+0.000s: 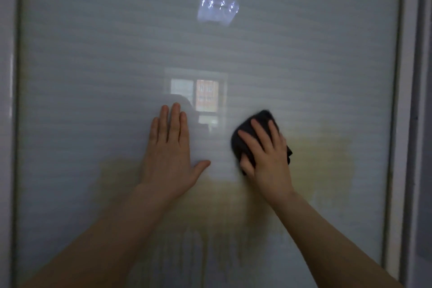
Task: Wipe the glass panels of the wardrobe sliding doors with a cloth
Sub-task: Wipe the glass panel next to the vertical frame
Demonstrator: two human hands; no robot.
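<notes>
**Frosted glass, two hands, one dark cloth**

Frosted glass fills nearly the whole view: a tall glass panel [304, 65] with faint horizontal ribbing, set in a pale door frame [408, 124] that runs down both sides. The left hand [169, 154] lies flat against the panel, fingers straight and close together, thumb spread out to the side, holding nothing. Just beside it, the right hand [266, 154] presses a dark cloth [261, 119] onto the glass; its fingers are spread over the bunched fabric and the thumb curls round the cloth's lower edge, so the cloth is gripped as well as pressed. The cloth sits near the middle of the panel, sticking out above the fingertips and past the outer side of the hand. Above and between the hands the glass shows a window reflection [195, 98], and higher up a bright light reflection [217, 8]. A yellowish blur spreads across the lower part of the panel behind both forearms.
</notes>
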